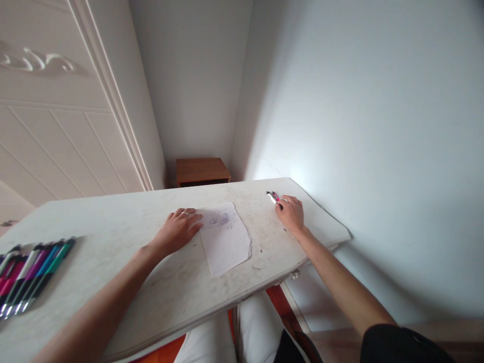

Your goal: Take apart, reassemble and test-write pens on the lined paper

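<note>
A torn-edged sheet of lined paper lies on the white table, with dark blue scribbles across its upper part. My left hand rests flat on the tabletop, fingers spread and the fingertips touching the paper's left edge. Toward the table's far right, my right hand is closed around the lower end of a pen. Two pens lie side by side there, a white one and a pink one, both partly covered by my fingers. Which of them the fingers grip is hard to make out.
Several coloured pens lie in a row at the table's left side. The white table meets a pale wall on the right. Behind it stands a low brown wooden cabinet; a white panelled door is at the left.
</note>
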The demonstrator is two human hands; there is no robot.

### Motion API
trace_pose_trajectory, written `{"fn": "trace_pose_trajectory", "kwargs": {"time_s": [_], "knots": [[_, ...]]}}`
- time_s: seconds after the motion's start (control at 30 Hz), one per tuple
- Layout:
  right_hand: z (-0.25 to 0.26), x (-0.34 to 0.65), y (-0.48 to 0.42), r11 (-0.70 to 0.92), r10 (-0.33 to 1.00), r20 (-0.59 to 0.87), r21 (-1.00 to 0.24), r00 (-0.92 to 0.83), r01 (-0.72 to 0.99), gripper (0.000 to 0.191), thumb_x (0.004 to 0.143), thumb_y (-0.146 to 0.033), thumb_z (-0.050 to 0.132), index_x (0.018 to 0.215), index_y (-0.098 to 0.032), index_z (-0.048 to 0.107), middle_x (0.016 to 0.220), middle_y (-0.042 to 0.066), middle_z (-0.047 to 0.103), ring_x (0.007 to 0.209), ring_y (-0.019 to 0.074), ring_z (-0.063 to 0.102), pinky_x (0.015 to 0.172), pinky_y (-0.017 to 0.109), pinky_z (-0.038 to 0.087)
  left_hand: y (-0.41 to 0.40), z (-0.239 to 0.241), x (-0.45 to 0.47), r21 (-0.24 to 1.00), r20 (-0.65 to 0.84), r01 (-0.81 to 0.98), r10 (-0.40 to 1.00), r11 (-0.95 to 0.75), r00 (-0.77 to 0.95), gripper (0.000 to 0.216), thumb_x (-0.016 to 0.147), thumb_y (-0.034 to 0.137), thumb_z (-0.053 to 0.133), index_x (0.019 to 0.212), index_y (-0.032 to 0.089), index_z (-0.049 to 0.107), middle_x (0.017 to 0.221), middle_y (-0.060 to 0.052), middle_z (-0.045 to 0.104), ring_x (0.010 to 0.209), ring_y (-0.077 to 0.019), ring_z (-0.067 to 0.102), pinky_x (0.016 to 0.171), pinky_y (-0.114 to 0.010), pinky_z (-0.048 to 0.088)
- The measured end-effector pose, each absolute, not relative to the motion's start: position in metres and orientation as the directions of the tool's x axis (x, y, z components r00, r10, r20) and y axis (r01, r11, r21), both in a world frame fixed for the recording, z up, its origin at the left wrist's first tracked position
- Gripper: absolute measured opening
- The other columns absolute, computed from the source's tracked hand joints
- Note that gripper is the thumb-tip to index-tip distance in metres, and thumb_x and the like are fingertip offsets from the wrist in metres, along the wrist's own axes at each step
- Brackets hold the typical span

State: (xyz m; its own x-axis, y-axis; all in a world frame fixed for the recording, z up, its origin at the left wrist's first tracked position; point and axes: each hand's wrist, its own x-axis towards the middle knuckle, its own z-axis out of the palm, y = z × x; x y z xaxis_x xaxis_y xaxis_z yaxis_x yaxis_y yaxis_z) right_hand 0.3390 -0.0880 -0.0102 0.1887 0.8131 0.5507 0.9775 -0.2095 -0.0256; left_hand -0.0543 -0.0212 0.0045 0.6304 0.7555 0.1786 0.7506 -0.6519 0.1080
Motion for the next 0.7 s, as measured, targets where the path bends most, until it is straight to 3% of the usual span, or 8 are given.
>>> {"fn": "trace_pose_trajectory", "kwargs": {"time_s": [0.23,0.47,0.7], "knots": [[-0.0128,0.3382,-0.0891,-0.096,0.762,0.638,-0.064,0.115,0.993,0.020,0.086,-0.020,0.056,0.088,-0.019,0.075,0.113,0.010,0.069,0.104,0.0238,0.056,0.092,0.036,0.036,-0.0172,0.0004,-0.0553,0.111,0.186,0.746,0.751,-0.656,0.633,0.043,0.096,0.041,0.039,0.125,0.023,0.066,0.134,-0.011,0.061,0.124,-0.0301,0.052,0.103,-0.045,0.042],[-0.0141,0.3380,-0.0871,-0.102,0.798,0.588,-0.080,0.130,0.992,0.021,0.086,-0.024,0.056,0.092,-0.019,0.076,0.117,0.011,0.067,0.107,0.0250,0.054,0.094,0.037,0.036,-0.0159,-0.0011,-0.0553,0.113,0.196,0.748,0.753,-0.654,0.628,0.043,0.095,0.041,0.039,0.125,0.024,0.066,0.133,-0.011,0.061,0.123,-0.0303,0.052,0.103,-0.046,0.042],[-0.0138,0.3362,-0.0811,-0.158,0.797,0.577,-0.085,0.178,0.984,0.021,0.085,-0.022,0.055,0.084,-0.019,0.075,0.116,0.011,0.068,0.105,0.0244,0.055,0.091,0.036,0.037,-0.0132,-0.0047,-0.0569,0.101,0.210,0.742,0.743,-0.663,0.635,0.046,0.095,0.043,0.038,0.125,0.023,0.066,0.133,-0.011,0.061,0.123,-0.0309,0.053,0.101,-0.046,0.043]]}}
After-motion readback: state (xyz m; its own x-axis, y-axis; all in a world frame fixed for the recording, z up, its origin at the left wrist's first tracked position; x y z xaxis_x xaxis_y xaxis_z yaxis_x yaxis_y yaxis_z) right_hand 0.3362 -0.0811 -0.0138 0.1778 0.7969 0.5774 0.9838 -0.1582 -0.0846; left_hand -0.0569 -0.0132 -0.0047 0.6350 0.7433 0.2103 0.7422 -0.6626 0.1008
